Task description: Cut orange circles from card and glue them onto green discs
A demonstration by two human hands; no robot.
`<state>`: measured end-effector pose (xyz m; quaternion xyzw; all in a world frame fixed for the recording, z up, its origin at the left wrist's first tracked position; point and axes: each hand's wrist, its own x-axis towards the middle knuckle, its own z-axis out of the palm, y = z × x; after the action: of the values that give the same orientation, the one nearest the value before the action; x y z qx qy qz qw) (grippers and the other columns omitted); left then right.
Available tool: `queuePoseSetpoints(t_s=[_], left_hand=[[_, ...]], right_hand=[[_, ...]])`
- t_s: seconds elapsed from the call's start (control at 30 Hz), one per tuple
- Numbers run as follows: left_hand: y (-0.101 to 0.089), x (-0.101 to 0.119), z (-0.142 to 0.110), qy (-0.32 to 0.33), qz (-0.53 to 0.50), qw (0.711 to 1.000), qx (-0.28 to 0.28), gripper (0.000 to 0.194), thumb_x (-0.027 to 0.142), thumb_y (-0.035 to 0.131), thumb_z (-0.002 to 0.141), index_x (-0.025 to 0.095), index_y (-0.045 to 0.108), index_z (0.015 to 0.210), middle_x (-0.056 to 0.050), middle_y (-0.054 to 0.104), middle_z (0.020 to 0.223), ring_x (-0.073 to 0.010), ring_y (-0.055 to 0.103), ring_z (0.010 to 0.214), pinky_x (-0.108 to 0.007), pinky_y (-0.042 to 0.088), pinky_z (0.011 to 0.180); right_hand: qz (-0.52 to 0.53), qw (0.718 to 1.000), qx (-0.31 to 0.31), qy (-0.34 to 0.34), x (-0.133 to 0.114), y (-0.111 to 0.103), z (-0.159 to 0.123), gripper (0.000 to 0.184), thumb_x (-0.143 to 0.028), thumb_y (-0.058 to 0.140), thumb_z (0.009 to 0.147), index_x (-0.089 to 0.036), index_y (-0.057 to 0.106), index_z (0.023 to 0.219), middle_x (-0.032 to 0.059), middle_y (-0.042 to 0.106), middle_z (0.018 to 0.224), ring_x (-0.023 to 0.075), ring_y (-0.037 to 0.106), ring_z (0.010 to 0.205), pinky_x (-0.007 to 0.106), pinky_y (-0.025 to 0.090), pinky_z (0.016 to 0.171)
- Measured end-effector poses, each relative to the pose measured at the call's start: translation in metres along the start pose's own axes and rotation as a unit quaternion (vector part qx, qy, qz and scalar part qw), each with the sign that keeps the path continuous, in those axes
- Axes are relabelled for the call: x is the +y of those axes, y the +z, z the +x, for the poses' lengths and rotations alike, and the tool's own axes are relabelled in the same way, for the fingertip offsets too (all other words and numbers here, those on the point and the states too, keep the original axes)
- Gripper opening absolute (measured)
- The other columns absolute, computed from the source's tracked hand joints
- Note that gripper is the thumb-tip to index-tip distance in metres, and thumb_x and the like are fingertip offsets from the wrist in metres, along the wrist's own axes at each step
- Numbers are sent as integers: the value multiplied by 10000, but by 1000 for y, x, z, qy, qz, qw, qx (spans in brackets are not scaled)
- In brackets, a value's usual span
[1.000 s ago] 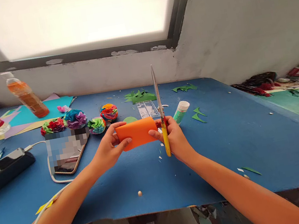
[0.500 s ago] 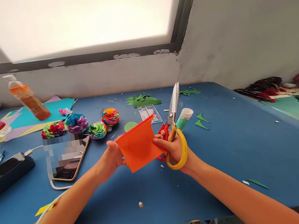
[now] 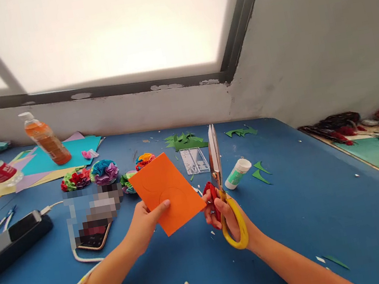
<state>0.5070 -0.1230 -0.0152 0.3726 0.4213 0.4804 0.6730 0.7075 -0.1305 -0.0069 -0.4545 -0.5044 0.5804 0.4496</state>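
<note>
My left hand (image 3: pixel 148 222) pinches a sheet of orange paper (image 3: pixel 179 190), thumb on top and fingers underneath. Faint curved pencil-like outlines show on the paper, one of them a circle by the thumb. In my right hand (image 3: pixel 230 215) is a pair of scissors (image 3: pixel 215 157) with one yellow and one red handle loop. Its blades point up and away, nearly together, to the right of the sheet. The paper's right corner comes close to the fingers of my right hand; whether they touch is unclear. Behind the scissors lies a tilted glue stick (image 3: pixel 238 173).
Green paper scraps (image 3: pixel 185 141) and a stencil (image 3: pixel 195 160) lie farther back on the blue table (image 3: pixel 314 208). Ruffled paper flowers (image 3: pixel 104 171), a phone (image 3: pixel 96 234), a dark device with a white cable (image 3: pixel 12 241) and two bottles (image 3: pixel 48 140) occupy the left.
The orange paper has turned to show its face, and my left thumb now lies on it. My right hand has drawn off its edge, and the scissors stand more upright.
</note>
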Motion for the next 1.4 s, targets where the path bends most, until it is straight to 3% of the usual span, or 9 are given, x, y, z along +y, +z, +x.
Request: queuePoseSetpoints(t_s=[0.1,0.27,0.37,0.47,0.7,0.83,1.07,1.23,1.4], left_hand=[[-3,8,-1,90,-39,993,70,392,394,774,679,141,678,962,-112,702,1088,-259,654,1013,-330,546,827],[-3,25,-12,268,-73,943,183,485,398,794,635,176,648,1041,-75,707,1076,-246,616,1094,-327,535,891],[-4,26,-15,318,-47,920,225,454,403,772,660,185,646,1038,-69,695,1097,-232,607,1104,-316,527,908],[-5,20,-14,346,-16,907,241,401,401,761,676,176,654,990,-71,692,1083,-222,622,1067,-319,519,917],[-6,5,-17,347,88,897,260,390,439,780,625,153,667,866,-68,700,927,-232,628,1011,-323,527,892],[-5,6,-14,351,96,895,259,432,417,797,605,162,656,925,-66,677,1009,-226,612,1020,-349,490,956],[-4,10,-17,360,105,889,263,440,413,789,609,183,633,949,-67,648,1059,-237,594,1027,-363,494,944],[-4,13,-25,287,195,910,227,404,391,823,540,190,659,850,-44,679,934,-262,622,947,-341,546,793],[-6,18,-22,244,125,948,161,441,368,846,506,201,678,878,-51,690,935,-289,629,940,-363,571,731]], right_hand=[[-5,998,-52,-36,-1,-5,-3,680,-842,526,595,-226,478,876,-7,483,760,87,360,508,231,285,431],[-38,991,-121,-33,4,-9,-9,854,-886,591,403,-235,563,954,1,465,788,112,376,591,246,309,492],[-58,992,-113,3,6,-5,-15,907,-814,701,297,-247,572,992,15,477,871,118,394,626,245,317,500],[-100,989,-109,27,6,0,-20,901,-739,771,305,-251,555,1030,21,492,918,112,388,612,243,328,494],[-215,965,-141,-44,22,1,-14,684,-727,735,475,-229,563,912,5,519,797,137,421,616,239,327,481],[-224,967,-98,-73,31,2,-7,524,-732,588,673,-227,539,804,-5,499,717,137,406,593,242,314,488],[-254,956,-97,-108,31,4,-10,471,-654,673,627,-225,490,696,-41,446,614,122,358,544,247,309,492],[-224,969,-64,-84,31,-2,-9,431,-627,638,671,-245,572,859,-10,515,716,153,433,597,264,363,514],[-224,968,-77,-78,29,-7,-3,382,-602,553,755,-229,518,682,-25,465,596,143,408,565,266,358,521]])
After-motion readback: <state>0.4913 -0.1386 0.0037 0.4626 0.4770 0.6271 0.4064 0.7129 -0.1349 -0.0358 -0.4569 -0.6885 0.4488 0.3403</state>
